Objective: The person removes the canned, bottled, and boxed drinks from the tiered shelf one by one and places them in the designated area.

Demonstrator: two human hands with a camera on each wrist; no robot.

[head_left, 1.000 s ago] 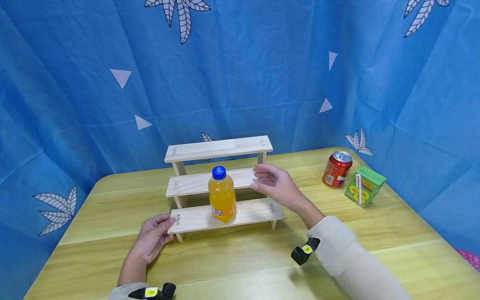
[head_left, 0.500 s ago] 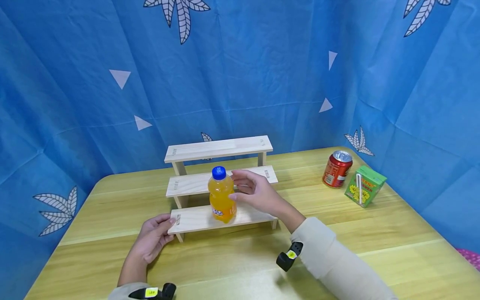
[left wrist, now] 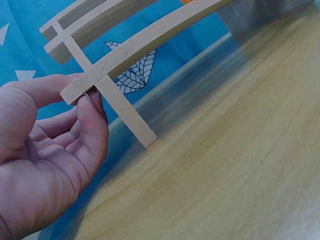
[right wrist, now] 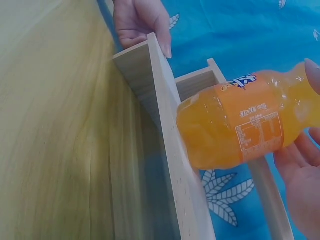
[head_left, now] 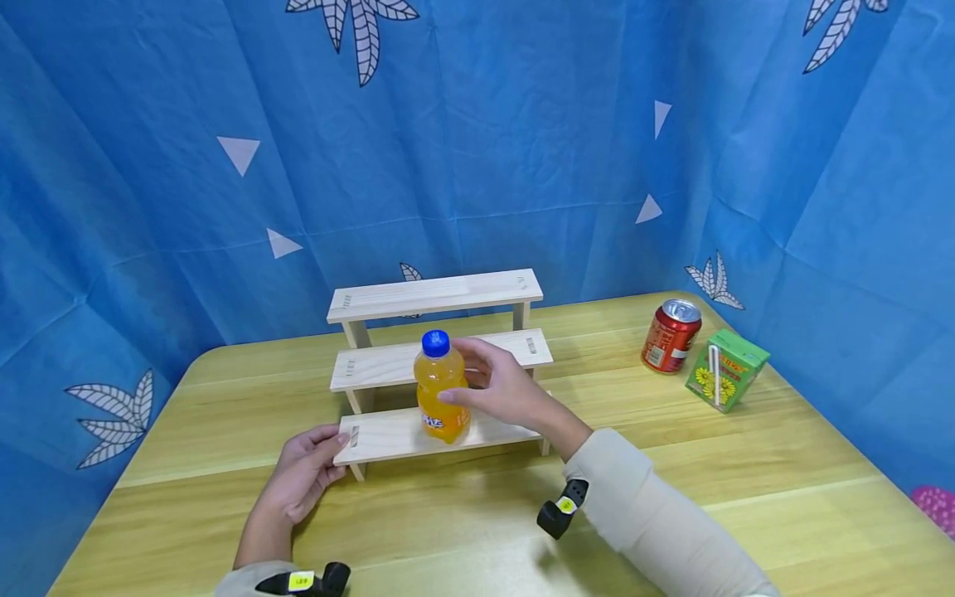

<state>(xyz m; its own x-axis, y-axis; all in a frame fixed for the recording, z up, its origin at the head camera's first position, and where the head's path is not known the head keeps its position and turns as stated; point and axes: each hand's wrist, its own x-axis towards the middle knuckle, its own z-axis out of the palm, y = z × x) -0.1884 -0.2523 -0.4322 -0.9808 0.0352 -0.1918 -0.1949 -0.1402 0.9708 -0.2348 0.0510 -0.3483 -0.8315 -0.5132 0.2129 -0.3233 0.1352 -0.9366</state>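
Note:
A small bottle of orange soda (head_left: 438, 383) with a blue cap stands upright on the lowest step of a three-step wooden display rack (head_left: 380, 436). My right hand (head_left: 505, 390) holds the bottle's upper part from the right, thumb in front and fingers behind. From the right wrist, the bottle's label (right wrist: 260, 131) shows and its base sits at the step board. At the rack's left end, my left hand (head_left: 304, 474) pinches the lowest board. In the left wrist view, thumb and fingers close around that board's end (left wrist: 82, 86), beside the rack's leg (left wrist: 127, 112).
A red drink can (head_left: 671, 337) stands at the right of the wooden table (head_left: 671, 489). Beside it is a green drink carton (head_left: 734, 369) with a white straw on its side. A blue patterned curtain (head_left: 477, 149) hangs behind and around the table.
My right hand has moved left from the rack's right side to the bottle and closed around its upper part. The left hand, rack and bottle have stayed in place.

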